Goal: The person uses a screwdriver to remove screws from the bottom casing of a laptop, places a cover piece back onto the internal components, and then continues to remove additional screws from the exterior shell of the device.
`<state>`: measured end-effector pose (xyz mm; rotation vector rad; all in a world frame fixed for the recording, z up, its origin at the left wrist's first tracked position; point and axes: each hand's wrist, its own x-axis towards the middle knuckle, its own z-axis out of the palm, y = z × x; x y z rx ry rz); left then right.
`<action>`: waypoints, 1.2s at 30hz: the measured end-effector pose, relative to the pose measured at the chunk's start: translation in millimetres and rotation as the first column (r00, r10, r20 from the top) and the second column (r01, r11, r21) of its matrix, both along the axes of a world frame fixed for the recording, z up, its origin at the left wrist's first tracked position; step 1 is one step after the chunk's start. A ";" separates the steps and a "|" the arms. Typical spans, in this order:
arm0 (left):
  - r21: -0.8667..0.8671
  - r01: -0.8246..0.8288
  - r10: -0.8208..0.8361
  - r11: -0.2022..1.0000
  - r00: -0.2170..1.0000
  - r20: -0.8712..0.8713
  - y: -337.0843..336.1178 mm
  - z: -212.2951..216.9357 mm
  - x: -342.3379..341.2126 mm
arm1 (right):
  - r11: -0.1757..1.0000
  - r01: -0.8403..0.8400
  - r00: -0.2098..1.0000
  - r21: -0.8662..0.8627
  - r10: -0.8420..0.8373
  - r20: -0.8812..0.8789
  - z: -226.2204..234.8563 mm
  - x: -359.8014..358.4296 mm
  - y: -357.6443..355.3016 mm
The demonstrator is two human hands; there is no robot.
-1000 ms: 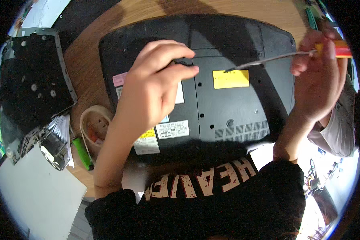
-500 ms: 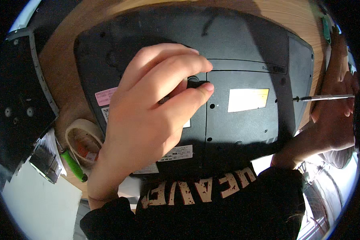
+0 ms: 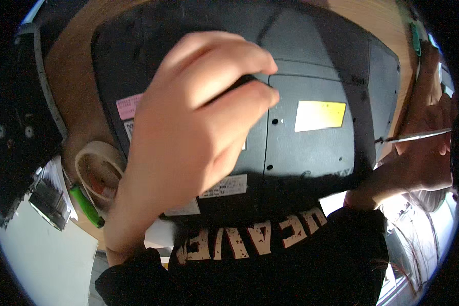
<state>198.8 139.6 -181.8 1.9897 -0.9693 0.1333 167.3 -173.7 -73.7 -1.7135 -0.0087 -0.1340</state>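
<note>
Upturned laptop: rigid, weighty, slick plastic; your left hand pinches closed at its panel seam. Right hand grips the thin screwdriver; brace the laptop by its edges

a repair workbench: an upturned laptop, tape roll and loose parts on a wooden desk.

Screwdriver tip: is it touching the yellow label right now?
No. The screwdriver tip sits at the laptop's right edge, well clear of the yellow label, with the right hand holding it.
</note>
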 end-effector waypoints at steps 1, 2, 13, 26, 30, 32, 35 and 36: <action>0.003 0.002 -0.002 1.000 1.000 0.018 -0.5 -0.3 -0.5 | 1.000 -0.010 0.999 -0.016 0.010 0.033 -4.4 -4.7 4.7; -0.009 0.004 -0.004 1.000 0.999 0.035 -0.1 -2.1 0.1 | 1.000 -0.017 0.997 -0.023 0.018 0.068 -7.1 -9.3 13.0; -0.020 -0.021 0.020 1.000 0.999 -0.049 5.7 8.8 -0.4 | 0.917 -0.242 0.870 -0.318 0.350 0.347 -37.5 -38.1 96.8; -0.055 -0.023 0.024 0.998 1.000 0.012 7.3 -2.3 2.6 | 0.919 -0.178 0.859 -0.352 0.319 0.400 -50.4 -35.1 106.6; -0.040 -0.017 0.016 0.999 1.000 -0.016 3.0 -1.4 2.6 | 0.914 -0.204 0.880 -0.350 0.328 0.343 -45.3 -37.9 104.0; -0.044 -0.025 0.023 0.999 0.999 -0.041 2.4 -3.0 3.3 | 0.917 -0.220 0.874 -0.332 0.336 0.350 -46.8 -38.1 106.0; 0.013 -0.037 0.037 0.999 0.999 -0.020 1.3 2.3 1.0 | 0.921 -0.224 0.864 -0.320 0.339 0.371 -50.9 -37.9 105.0; 0.035 -0.047 0.048 0.998 0.999 -0.011 2.2 5.1 -0.6 | 0.918 -0.231 0.858 -0.323 0.348 0.376 -53.2 -36.3 104.5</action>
